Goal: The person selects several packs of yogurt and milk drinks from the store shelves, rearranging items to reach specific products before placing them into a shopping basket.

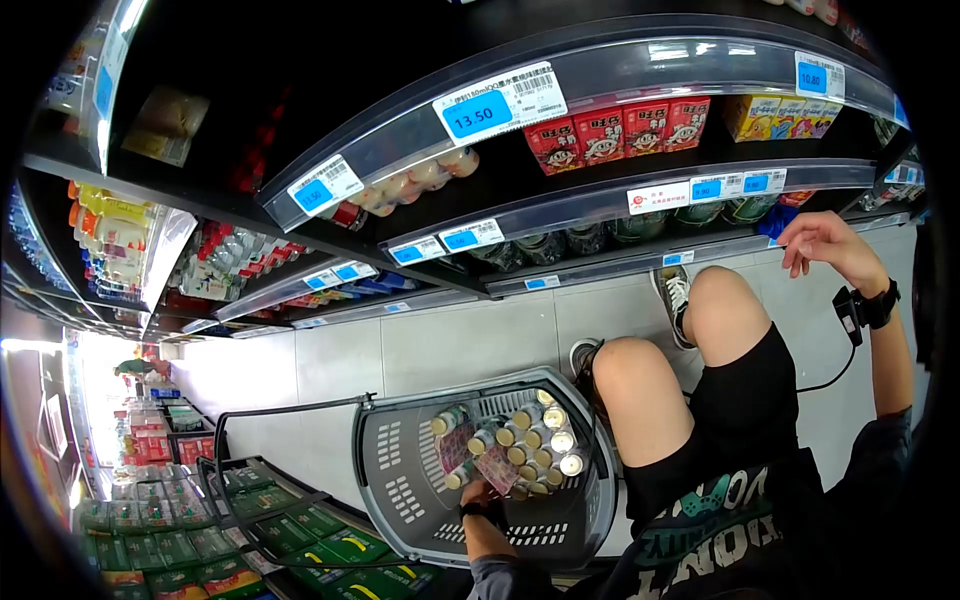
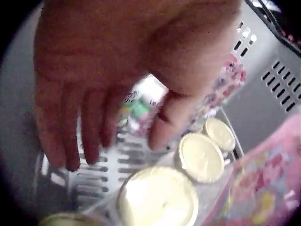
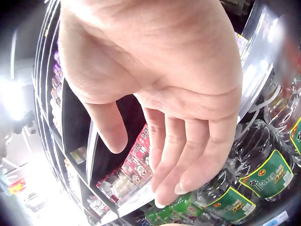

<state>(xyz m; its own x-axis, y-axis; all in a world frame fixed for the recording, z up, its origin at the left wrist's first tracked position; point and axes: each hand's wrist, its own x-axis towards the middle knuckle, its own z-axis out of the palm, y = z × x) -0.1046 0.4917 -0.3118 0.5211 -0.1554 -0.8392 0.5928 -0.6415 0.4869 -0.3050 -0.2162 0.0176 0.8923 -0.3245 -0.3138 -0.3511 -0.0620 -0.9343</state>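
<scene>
My left hand (image 1: pixel 480 492) reaches down into a grey shopping basket (image 1: pixel 385 510). Seen from the left wrist, that hand (image 2: pixel 127 61) has loosely extended fingers pointing down, with thumb and fingers apart and nothing gripped. Close by it are several containers with round cream lids (image 2: pixel 158 197) and a pink patterned packet (image 2: pixel 268 183). Part of a white-and-green item (image 2: pixel 138 106) shows behind the thumb. My right hand (image 1: pixel 828 248) is raised beside the lower shelf, fingers hanging relaxed. In the right wrist view this hand (image 3: pixel 164 89) holds nothing, and large clear bottles with green labels (image 3: pixel 268 174) stand beyond it.
The shelf in front carries red cartons (image 1: pixel 625 135) and yellow cartons (image 1: pixel 785 115). Blue price tags (image 1: pixel 475 115) line its edge. The basket's long black handle (image 1: pixel 290 410) leans left. Green boxes (image 1: pixel 355 545) are stacked at lower left. My bent knees (image 1: pixel 640 385) are right of the basket.
</scene>
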